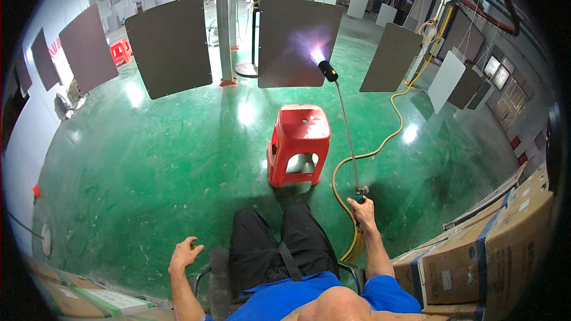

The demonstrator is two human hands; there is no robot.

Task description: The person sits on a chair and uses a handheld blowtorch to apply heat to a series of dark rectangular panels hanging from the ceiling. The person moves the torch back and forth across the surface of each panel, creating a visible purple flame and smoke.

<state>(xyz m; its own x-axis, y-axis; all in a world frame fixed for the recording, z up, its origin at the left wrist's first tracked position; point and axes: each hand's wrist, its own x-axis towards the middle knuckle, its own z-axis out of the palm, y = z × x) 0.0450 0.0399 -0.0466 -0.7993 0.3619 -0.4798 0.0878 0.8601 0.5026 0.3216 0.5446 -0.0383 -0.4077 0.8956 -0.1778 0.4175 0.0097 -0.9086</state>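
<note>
Right hand (364,209) grips torch (328,71); left hand (187,253) empty, half-open. Flame (317,54) near right edge of dark panel (284,35); lingering there could scorch it.

No text is legible: red lettering (55,49) on the wall (37,154), ahead-left of the left fingers (191,241), is partly hidden; print (446,280) on cartons (450,268), right of the right fingers (357,204), too small.
</note>
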